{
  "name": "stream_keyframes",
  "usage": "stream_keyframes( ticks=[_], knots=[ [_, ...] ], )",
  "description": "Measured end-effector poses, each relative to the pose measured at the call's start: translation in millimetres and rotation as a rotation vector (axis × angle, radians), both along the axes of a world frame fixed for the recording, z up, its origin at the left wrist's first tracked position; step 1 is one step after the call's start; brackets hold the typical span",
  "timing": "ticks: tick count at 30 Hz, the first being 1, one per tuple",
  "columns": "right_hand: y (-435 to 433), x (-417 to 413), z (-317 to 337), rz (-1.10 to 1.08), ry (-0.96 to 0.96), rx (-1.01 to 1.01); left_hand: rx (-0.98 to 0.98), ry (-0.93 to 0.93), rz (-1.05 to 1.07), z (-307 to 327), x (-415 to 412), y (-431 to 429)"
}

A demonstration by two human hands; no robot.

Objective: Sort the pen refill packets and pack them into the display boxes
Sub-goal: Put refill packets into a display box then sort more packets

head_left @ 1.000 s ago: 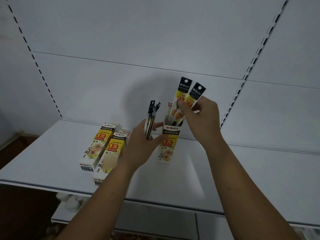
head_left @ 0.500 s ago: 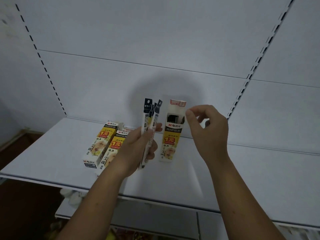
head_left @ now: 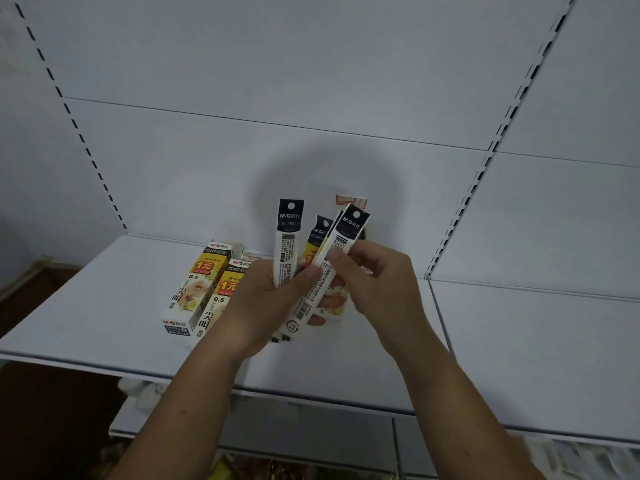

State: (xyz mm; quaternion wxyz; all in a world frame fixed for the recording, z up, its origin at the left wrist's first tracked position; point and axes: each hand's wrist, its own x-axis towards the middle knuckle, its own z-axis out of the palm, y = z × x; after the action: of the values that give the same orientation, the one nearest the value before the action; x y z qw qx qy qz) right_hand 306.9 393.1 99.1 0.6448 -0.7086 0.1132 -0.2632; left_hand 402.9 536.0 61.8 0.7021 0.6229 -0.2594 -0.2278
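My left hand (head_left: 268,303) holds a fan of pen refill packets, white with black tops; the leftmost packet (head_left: 288,237) stands upright. My right hand (head_left: 375,282) pinches the rightmost packet (head_left: 346,237) between thumb and fingers, while it still rests against the left hand's fingers. A third packet (head_left: 317,233) with a yellow label shows between them. Behind the hands stands an upright display box (head_left: 349,202), its flap raised, mostly hidden. Two more yellow-and-white display boxes (head_left: 197,282) (head_left: 221,299) lie on the white shelf (head_left: 104,306) to the left.
The shelf's back panel has slotted uprights (head_left: 485,161) at the right and at the left. A lower shelf (head_left: 311,431) and dim, coloured goods show below the shelf's front edge. A shelf joint (head_left: 436,296) runs just right of my right hand.
My right hand, empty half a second ago after putting packets in the upright box, has moved left and taken hold of a packet in the left hand's bunch. The left hand has fanned its packets.
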Motion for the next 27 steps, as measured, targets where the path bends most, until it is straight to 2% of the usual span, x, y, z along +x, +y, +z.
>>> stream_keyframes(
  ticks=[6,10,14,17,19,23,27],
  knots=[
    [-9,-2,0,-0.124,-0.038,-0.087,-0.034,0.048,-0.044,-1,-1,-5],
    [-30,-3,13,-0.221,-0.153,-0.124,0.03,-0.084,0.076,-6,7,-7],
    [-48,-5,41,-0.352,-0.259,-0.163,0.009,-0.189,0.217,-16,19,-14],
    [-54,2,57,-0.383,-0.314,-0.212,0.136,-0.332,0.241,-20,29,-21],
    [-54,11,63,-0.381,-0.314,-0.256,0.186,-0.352,0.208,-20,34,-27],
    [-54,28,61,-0.358,-0.229,-0.385,0.169,-0.313,0.12,-21,42,-35],
    [-51,35,54,-0.324,-0.192,-0.436,0.141,-0.315,0.146,-24,44,-39]
  ],
)
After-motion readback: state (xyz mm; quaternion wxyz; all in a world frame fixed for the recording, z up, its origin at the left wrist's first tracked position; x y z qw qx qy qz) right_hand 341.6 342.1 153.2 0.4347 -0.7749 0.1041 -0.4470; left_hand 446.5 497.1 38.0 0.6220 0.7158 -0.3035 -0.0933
